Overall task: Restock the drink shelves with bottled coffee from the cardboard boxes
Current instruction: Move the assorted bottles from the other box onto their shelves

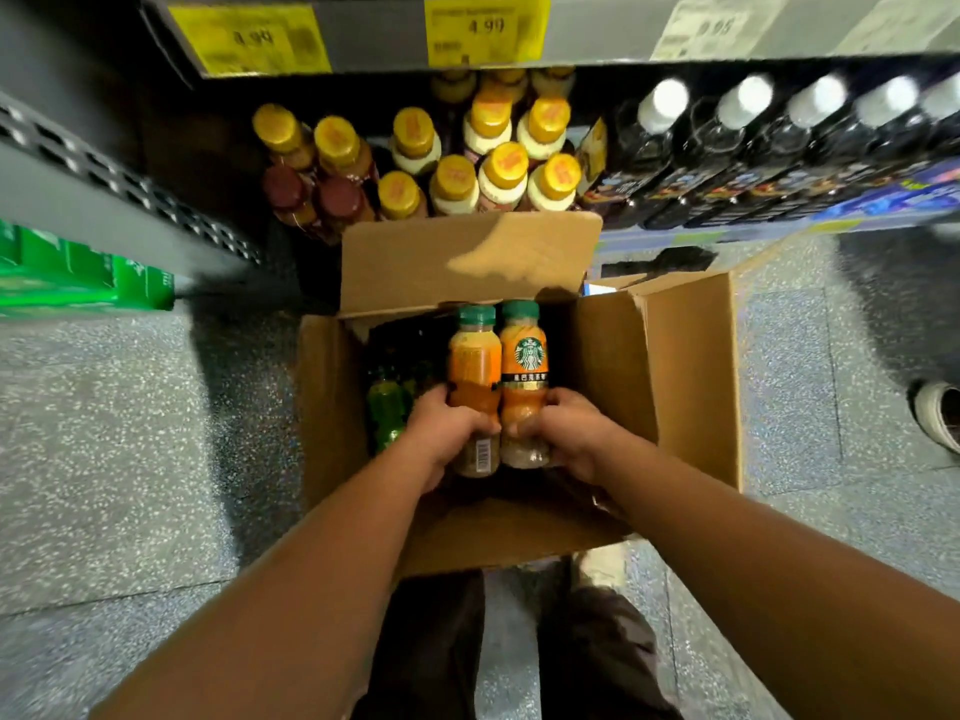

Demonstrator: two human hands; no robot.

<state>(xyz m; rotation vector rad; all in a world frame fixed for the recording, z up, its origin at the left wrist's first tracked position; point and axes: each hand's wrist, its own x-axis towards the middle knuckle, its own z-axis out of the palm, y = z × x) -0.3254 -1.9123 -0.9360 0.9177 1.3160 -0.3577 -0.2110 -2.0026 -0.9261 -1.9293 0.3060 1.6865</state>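
Over the open cardboard box (675, 366), the left hand (445, 436) wraps its grip round the barcode bottle (474, 366), the right hand (574, 433) round the logo bottle (524, 356), bottles touching. Lifting out seems in hand; next, both need carrying forward to the yellow-capped row (454, 179) on the shelf.

— What's underfoot?
— A grey speckled floor (104, 459) with a stone-chip look and thin joint lines, well below the grey shelf edge (363, 44).
— Anything on that shelf edge?
— A yellow price tag (249, 41) toward its left, a second yellow tag (485, 28) at its middle and white tags (717, 26) toward its right, all blurred.
— And off to the side?
— Below and left of the shelf edge, a grey perforated panel (119, 179) runs slantwise, with green packs (78, 272) under it.
— The light?
— Dim right beneath the shelf edge, brighter down on the floor.
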